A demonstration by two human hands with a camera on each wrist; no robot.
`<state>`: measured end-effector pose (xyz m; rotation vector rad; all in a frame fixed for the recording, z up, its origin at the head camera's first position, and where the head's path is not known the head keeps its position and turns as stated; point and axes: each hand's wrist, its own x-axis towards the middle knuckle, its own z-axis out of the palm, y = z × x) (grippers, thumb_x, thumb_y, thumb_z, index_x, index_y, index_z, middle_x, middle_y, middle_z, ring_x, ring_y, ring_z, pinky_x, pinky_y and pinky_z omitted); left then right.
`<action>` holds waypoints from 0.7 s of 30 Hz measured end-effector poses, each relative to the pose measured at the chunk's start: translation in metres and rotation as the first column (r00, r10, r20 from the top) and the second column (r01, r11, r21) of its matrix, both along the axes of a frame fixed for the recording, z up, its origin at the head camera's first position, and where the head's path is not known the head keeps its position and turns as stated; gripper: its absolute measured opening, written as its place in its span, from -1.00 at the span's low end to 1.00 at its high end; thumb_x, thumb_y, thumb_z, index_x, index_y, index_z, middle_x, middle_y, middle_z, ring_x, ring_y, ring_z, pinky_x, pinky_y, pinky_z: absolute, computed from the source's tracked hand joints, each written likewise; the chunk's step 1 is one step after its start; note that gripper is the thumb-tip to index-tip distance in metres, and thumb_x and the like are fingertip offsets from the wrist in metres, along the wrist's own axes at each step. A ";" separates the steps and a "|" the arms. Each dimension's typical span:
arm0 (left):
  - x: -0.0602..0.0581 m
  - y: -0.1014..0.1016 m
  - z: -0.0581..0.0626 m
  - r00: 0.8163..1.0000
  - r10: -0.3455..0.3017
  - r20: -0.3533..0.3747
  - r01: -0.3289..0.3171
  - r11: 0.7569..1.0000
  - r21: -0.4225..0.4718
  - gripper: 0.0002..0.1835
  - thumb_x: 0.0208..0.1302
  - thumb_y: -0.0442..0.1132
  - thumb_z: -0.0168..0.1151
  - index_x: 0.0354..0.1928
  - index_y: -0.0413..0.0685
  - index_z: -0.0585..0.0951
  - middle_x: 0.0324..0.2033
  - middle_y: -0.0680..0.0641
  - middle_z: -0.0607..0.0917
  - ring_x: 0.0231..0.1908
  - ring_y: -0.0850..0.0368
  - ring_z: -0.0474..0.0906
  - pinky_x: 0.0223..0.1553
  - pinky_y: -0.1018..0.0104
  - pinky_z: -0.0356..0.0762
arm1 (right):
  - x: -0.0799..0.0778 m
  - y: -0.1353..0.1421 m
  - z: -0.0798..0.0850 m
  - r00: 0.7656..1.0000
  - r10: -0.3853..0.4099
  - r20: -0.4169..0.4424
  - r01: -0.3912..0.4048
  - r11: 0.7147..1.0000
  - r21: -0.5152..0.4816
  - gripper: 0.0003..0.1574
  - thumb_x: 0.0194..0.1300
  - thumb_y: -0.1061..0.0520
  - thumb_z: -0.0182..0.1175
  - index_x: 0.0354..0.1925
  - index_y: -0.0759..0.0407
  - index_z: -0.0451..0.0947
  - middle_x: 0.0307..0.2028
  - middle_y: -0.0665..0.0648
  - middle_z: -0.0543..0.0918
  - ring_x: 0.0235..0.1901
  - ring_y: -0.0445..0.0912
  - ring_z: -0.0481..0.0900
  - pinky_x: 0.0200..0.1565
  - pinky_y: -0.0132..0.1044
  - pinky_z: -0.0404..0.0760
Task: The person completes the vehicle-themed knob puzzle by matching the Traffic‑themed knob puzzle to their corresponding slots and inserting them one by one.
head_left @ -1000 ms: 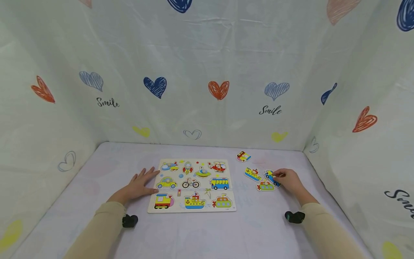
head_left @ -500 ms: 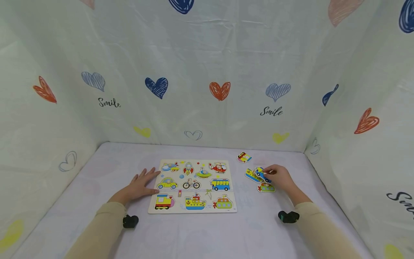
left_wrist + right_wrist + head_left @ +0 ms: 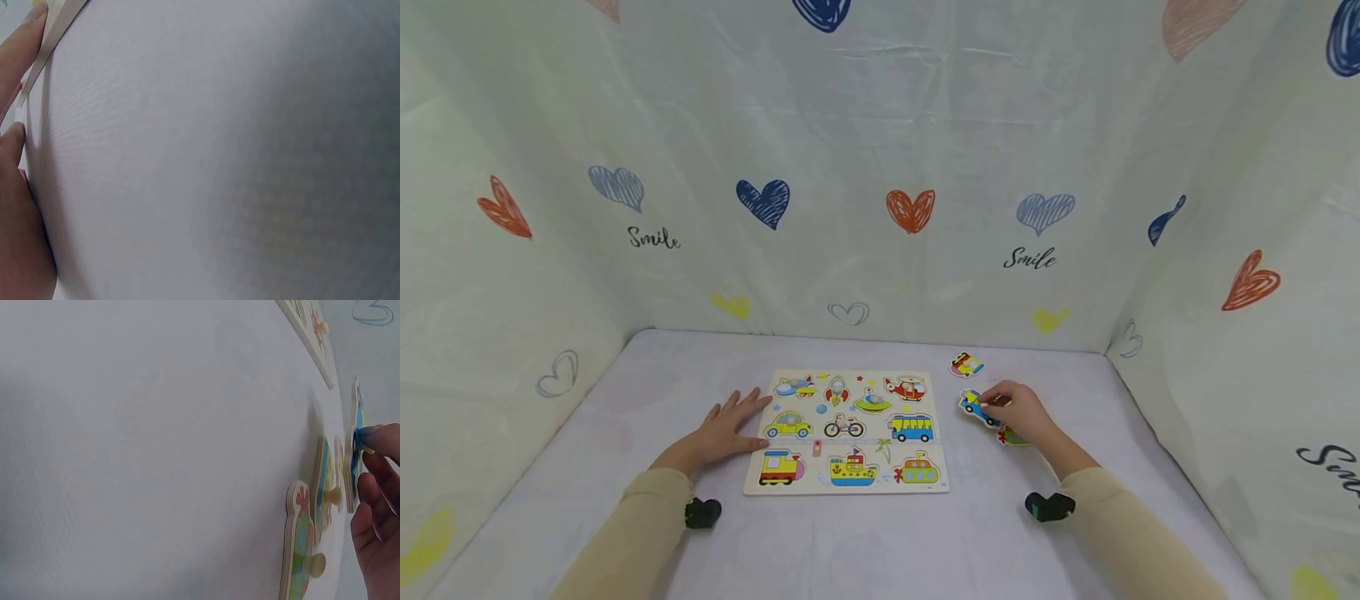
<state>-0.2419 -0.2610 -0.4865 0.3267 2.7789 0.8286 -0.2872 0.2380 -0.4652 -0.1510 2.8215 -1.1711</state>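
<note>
My left hand [image 3: 718, 433] lies with fingers spread at the left edge of the wooden puzzle board [image 3: 850, 493], thumb and fingertips right at its rim. Between thumb and fingers, my right hand [image 3: 1026, 414] pinches the knob of a blue-and-yellow vehicle puzzle piece [image 3: 973, 402]. In the right wrist view this piece [image 3: 357, 412] is raised above the table and tilted on edge. Below it lie a boat piece [image 3: 320, 478], hidden from the head view, and a green submarine piece [image 3: 1013, 437], partly covered by the hand. A red-and-yellow train piece [image 3: 966, 364] lies farther back.
Colourful vehicle pictures cover the board, among them a bus [image 3: 912, 428] and a helicopter [image 3: 906, 388]. A white cloth [image 3: 850, 550] covers the table. Heart-printed curtains [image 3: 850, 125] rise behind it and at both sides.
My right hand has lifted the blue-and-yellow vehicle piece from beside the submarine piece and carried it left, over the boat piece toward the board. My left hand has stayed in place.
</note>
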 end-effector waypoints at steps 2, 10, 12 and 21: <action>0.000 0.000 0.000 1.000 0.000 -0.001 0.000 1.000 0.004 -0.07 0.11 0.07 0.40 0.45 -0.16 0.23 0.46 -0.39 -0.02 0.43 -0.42 -0.36 0.33 -0.35 -0.47 | 0.001 -0.006 -0.001 1.000 0.015 -0.007 -0.015 1.000 -0.006 -0.89 0.22 0.25 0.34 -0.23 0.17 0.71 -0.24 0.11 0.61 -0.25 0.00 0.50 -0.36 -0.32 0.58; -0.001 0.001 0.000 1.000 0.003 0.010 -0.003 1.000 0.006 -0.06 0.11 0.07 0.41 0.44 -0.16 0.23 0.46 -0.39 -0.02 0.43 -0.42 -0.37 0.33 -0.33 -0.48 | 0.006 -0.031 -0.002 0.999 0.045 0.002 -0.045 0.999 -0.005 -0.90 0.21 0.26 0.36 -0.28 0.09 0.72 -0.29 0.04 0.60 -0.28 -0.03 0.48 -0.31 -0.31 0.58; -0.001 0.001 0.000 1.000 0.004 0.006 -0.004 1.000 0.002 -0.06 0.11 0.07 0.41 0.44 -0.16 0.23 0.46 -0.39 -0.02 0.43 -0.42 -0.36 0.33 -0.33 -0.47 | 0.006 -0.036 -0.003 0.998 0.058 0.000 -0.058 0.998 -0.005 -0.89 0.20 0.26 0.36 -0.29 0.08 0.72 -0.30 0.02 0.61 -0.29 -0.04 0.49 -0.33 -0.32 0.57; -0.001 0.000 -0.001 1.000 0.008 0.004 -0.008 1.000 -0.004 -0.07 0.11 0.07 0.41 0.45 -0.15 0.23 0.46 -0.38 -0.02 0.43 -0.41 -0.36 0.34 -0.33 -0.46 | 0.012 -0.053 -0.004 0.985 0.164 -0.061 -0.165 0.986 -0.020 -0.90 0.18 0.26 0.36 -0.29 0.09 0.73 -0.34 0.00 0.61 -0.33 -0.07 0.49 -0.37 -0.32 0.53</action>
